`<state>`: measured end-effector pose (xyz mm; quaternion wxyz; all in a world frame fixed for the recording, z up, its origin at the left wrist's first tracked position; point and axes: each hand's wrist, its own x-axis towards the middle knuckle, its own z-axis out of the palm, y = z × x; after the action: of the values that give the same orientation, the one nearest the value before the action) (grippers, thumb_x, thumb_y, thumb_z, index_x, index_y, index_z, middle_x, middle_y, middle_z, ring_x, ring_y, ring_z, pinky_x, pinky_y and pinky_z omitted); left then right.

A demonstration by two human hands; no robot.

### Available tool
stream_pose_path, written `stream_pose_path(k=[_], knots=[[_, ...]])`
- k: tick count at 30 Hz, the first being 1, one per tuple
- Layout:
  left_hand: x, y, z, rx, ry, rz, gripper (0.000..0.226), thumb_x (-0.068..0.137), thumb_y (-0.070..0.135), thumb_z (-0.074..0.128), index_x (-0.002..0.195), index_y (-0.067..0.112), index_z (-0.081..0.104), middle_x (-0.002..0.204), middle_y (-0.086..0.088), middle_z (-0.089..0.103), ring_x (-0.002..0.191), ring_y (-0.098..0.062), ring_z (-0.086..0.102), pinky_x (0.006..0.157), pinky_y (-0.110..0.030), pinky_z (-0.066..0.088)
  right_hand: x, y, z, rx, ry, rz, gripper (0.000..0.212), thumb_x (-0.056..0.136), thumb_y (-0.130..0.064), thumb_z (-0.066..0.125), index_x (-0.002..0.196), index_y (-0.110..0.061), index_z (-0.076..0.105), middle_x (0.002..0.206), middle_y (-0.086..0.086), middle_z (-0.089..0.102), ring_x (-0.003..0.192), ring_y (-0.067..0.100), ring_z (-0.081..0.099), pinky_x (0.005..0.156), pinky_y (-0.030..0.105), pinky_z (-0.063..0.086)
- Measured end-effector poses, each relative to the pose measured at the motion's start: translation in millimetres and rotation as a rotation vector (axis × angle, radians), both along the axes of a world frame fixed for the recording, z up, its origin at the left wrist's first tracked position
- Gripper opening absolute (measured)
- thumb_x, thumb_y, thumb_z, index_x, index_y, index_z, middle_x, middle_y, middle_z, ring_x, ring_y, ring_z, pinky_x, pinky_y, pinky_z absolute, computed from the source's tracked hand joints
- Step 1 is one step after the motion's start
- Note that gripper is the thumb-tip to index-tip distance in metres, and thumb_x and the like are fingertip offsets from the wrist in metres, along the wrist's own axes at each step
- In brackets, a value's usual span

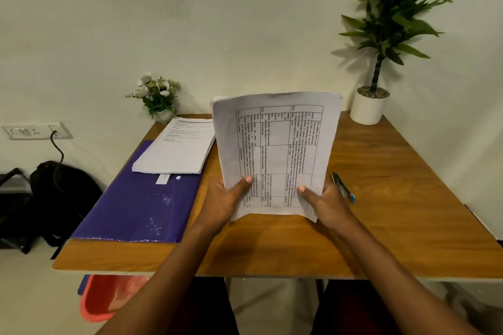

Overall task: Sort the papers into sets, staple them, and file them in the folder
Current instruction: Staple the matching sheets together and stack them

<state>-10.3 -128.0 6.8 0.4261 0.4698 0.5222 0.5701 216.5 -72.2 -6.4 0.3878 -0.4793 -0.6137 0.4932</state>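
Head view: left hand (pixel 226 200) and right hand (pixel 325 200) each close a grip on the upright paper sheaf (pixel 275 149), thumbs in front, above the wood-grain worktop (pixel 394 185); glossy purple folder (pixel 136 204) lies left.

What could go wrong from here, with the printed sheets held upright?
Both hands, left hand and right hand, pinch only the bottom edge of the white printed paper set, so loose sheets might flop or slip out of order. The small black-and-blue stapler lies partly behind the right hand and could get knocked.
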Motion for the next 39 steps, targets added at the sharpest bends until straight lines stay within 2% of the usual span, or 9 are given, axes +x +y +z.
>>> stream_pose_path(k=[4,8,13,19,25,29,32,36,39], knots=[[0.6,1.0,-0.2,-0.004,-0.038,0.030,0.022,0.098,0.013,0.065,0.115,0.028,0.062,0.101,0.014,0.078,0.100,-0.015,0.075,0.072,-0.024,0.061,0.9,3.1,-1.6,-0.023,-0.016,0.008,0.020,0.099,-0.025,0.063,0.117,-0.034,0.061,0.102,-0.028,0.061,0.096,-0.003,0.058,0.083,0.021,0.050],[2.9,7.2,0.7,0.048,-0.262,0.104,0.036,0.095,0.017,0.067,0.131,0.017,0.061,0.125,-0.007,0.073,0.117,-0.029,0.069,0.093,-0.053,0.058,6.8,10.4,14.4,0.010,0.030,-0.047,0.013,0.092,-0.033,0.069,0.104,-0.033,0.064,0.101,-0.017,0.072,0.095,0.004,0.069,0.079,0.025,0.057],[13.4,13.3,1.3,0.075,-0.602,0.098,0.048,0.100,0.008,0.061,0.146,0.013,0.050,0.139,-0.013,0.063,0.128,-0.033,0.061,0.107,-0.063,0.045,-0.4,-0.4,8.0,-0.164,0.598,-0.051,0.045,0.079,-0.023,0.076,0.121,-0.011,0.065,0.117,0.011,0.074,0.100,0.025,0.071,0.072,0.029,0.061],[48.9,5.1,-1.4,0.073,-0.703,0.075,0.048,0.100,0.009,0.060,0.146,0.015,0.049,0.137,-0.015,0.065,0.125,-0.035,0.063,0.103,-0.056,0.050,-39.0,-21.9,3.5,-0.210,0.841,0.014,0.050,0.093,0.002,0.062,0.138,-0.019,0.054,0.132,0.014,0.066,0.122,0.031,0.064,0.100,0.054,0.053],[41.8,0.5,-1.0,0.006,-0.647,0.112,0.045,0.094,0.007,0.064,0.137,0.017,0.056,0.132,-0.009,0.069,0.123,-0.030,0.065,0.100,-0.052,0.053,-27.3,-14.9,14.0,-0.151,0.777,-0.019,0.048,0.093,0.003,0.061,0.137,-0.015,0.054,0.128,0.015,0.068,0.117,0.031,0.067,0.096,0.050,0.057],[-17.6,3.1,14.1,0.033,-0.626,0.171,0.041,0.097,0.002,0.060,0.137,0.013,0.056,0.129,-0.010,0.071,0.119,-0.029,0.068,0.087,-0.042,0.062,-3.7,-2.4,21.0,-0.111,0.641,-0.031,0.051,0.081,-0.011,0.072,0.130,-0.010,0.060,0.124,0.013,0.071,0.115,0.030,0.069,0.087,0.040,0.061],[-63.2,4.4,27.9,0.017,-0.400,0.176,0.039,0.094,0.008,0.065,0.133,0.012,0.062,0.127,-0.013,0.071,0.111,-0.026,0.072,0.077,-0.034,0.063,18.6,5.7,24.9,-0.095,0.555,-0.038,0.046,0.074,-0.019,0.075,0.118,-0.015,0.065,0.117,0.007,0.075,0.110,0.026,0.071,0.081,0.034,0.061],[-95.1,9.6,41.7,-0.025,-0.045,0.096,0.047,0.083,0.017,0.073,0.129,0.013,0.067,0.120,-0.009,0.075,0.114,-0.032,0.070,0.093,-0.045,0.060,34.0,12.0,33.3,-0.058,0.450,0.000,0.037,0.079,-0.015,0.071,0.116,-0.018,0.066,0.112,-0.002,0.077,0.107,0.017,0.072,0.081,0.027,0.060],[-90.3,10.7,50.3,-0.017,0.084,-0.026,0.037,0.085,0.014,0.073,0.122,0.011,0.071,0.115,-0.006,0.077,0.109,-0.026,0.073,0.084,-0.034,0.063,34.5,16.3,36.8,-0.023,0.337,0.016,0.028,0.086,-0.011,0.069,0.114,-0.015,0.067,0.111,-0.004,0.077,0.107,0.014,0.072,0.080,0.022,0.058]])
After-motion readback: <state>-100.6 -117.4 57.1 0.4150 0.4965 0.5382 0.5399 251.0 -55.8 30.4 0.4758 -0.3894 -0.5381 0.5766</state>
